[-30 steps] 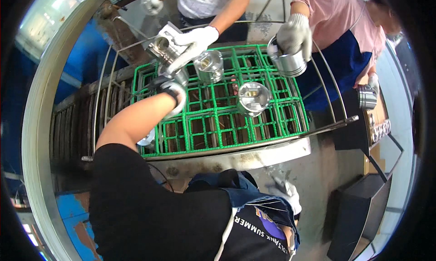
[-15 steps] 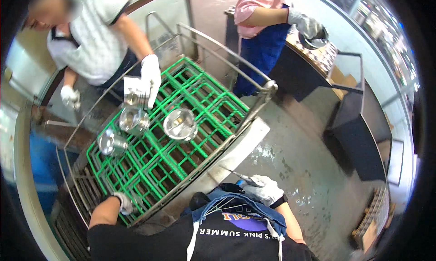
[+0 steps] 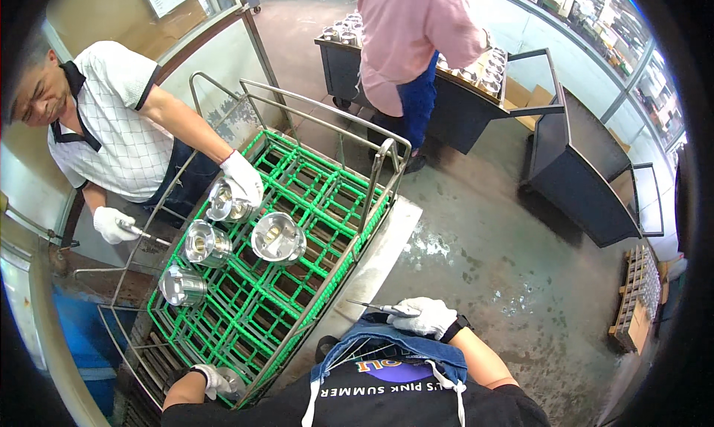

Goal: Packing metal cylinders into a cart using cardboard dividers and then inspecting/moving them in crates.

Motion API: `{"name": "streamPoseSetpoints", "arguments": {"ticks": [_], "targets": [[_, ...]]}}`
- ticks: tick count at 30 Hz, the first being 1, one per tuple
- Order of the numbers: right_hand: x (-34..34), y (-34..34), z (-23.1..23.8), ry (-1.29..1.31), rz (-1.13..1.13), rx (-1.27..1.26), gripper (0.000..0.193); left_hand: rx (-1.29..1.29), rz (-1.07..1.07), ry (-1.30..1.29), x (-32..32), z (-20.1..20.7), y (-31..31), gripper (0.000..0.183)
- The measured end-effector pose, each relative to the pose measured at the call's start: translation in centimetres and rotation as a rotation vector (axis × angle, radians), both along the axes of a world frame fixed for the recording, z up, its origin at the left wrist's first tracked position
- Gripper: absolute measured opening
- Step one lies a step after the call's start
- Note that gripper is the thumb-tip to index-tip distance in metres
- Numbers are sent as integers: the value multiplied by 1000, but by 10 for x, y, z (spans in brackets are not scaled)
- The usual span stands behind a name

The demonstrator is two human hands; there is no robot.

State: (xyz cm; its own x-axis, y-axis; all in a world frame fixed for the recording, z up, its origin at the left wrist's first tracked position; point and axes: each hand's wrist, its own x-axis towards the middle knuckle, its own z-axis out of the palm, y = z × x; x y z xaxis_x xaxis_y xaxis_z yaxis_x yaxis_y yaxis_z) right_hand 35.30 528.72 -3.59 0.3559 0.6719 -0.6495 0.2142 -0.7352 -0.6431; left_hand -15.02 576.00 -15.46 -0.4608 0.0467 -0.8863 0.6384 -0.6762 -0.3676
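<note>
My gloved left hand [image 3: 216, 381] is at the near left corner of the green grid rack [image 3: 256, 293], closed around a shiny metal piston [image 3: 236, 385] that it partly hides. In front of my chest, my gloved right hand [image 3: 428, 317] grips a slim metal tool [image 3: 383, 307] with a thin pointed tip aimed left; its exact kind is unclear. Farther along the rack stand a tilted piston [image 3: 182, 286], another piston [image 3: 207, 244] and a third piston [image 3: 278, 239] to the right. A co-worker's gloved hand [image 3: 242, 176] rests on one more piston [image 3: 227, 202].
Steel rails [image 3: 320, 104] stand around the rack. The co-worker's other hand [image 3: 113, 225] holds a slim tool. Beyond, a person in pink [image 3: 405, 40] stands at a dark cart [image 3: 465, 115] with pistons on top. A second dark cart [image 3: 580, 174] is on the right.
The co-worker's piston, held above the rack before, is now down at the rack under their hand. The person in pink has turned toward the cart. My view has shifted; both my hands keep their grip.
</note>
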Motion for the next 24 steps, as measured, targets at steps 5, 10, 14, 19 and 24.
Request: {"name": "streamPoseSetpoints", "arguments": {"ticks": [5, 10, 14, 19, 24], "targets": [[-4, 14, 9, -80, 116, -91, 48, -125, -389, -228, 26, -13, -9, 80], [-9, 0, 1, -41, -13, 38, 42, -158, -567, -325, 50, 22, -22, 83], [-13, -3, -6, -67, 95, 64, 45, -174, -521, -351, 28, -4, 15, 81], [3, 5, 29, 15, 66, 42, 38, -618, -561, -418, 41, 53, -2, 60], [-1, 4, 38, 268, 108, 650, 23, -272, -406, -613, 178, 176, 16, 28]]}}
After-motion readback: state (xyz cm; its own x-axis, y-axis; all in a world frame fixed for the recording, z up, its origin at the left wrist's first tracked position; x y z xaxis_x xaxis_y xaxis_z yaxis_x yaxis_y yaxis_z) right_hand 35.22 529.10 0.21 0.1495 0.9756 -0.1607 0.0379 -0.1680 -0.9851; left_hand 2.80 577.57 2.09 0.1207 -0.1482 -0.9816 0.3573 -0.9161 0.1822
